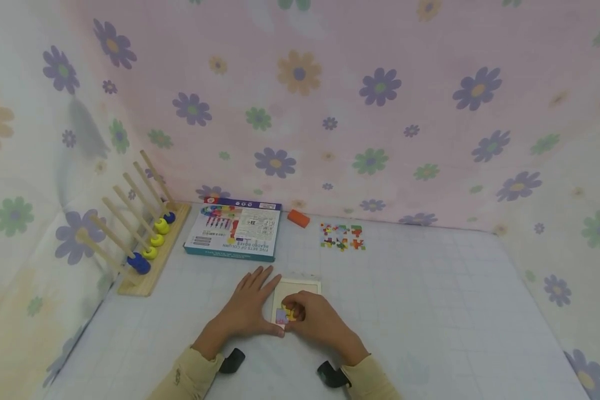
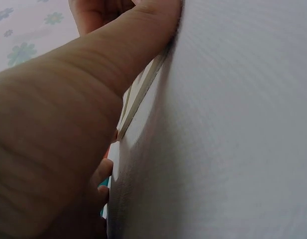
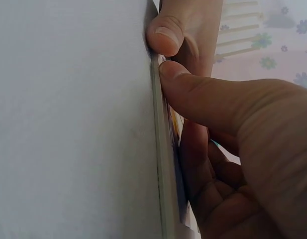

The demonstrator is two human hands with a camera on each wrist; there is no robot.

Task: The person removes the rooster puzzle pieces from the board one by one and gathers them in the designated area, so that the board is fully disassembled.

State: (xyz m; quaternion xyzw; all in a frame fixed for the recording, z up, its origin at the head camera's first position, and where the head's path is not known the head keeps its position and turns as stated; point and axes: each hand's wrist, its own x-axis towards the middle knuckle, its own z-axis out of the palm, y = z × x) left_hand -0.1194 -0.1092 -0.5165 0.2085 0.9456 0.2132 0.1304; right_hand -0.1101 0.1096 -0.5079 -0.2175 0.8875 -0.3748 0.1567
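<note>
A cloth-walled booth [image 1: 570, 216]: flowered hangings [image 1: 330, 144] on three sides, white tabletop [image 1: 430, 311], bead rack [image 1: 164, 250], puzzle pieces [image 1: 342, 243].

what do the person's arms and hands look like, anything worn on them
Both hands, left and right, look bare, with no gloves. The left sleeve and right sleeve are long and beige; the left one carries a small dark mark. A black, curved piece sits at each cuff, left and right.

Left hand [image 1: 246, 310] is splayed, right hand [image 1: 317, 318] apparently curled.
</note>
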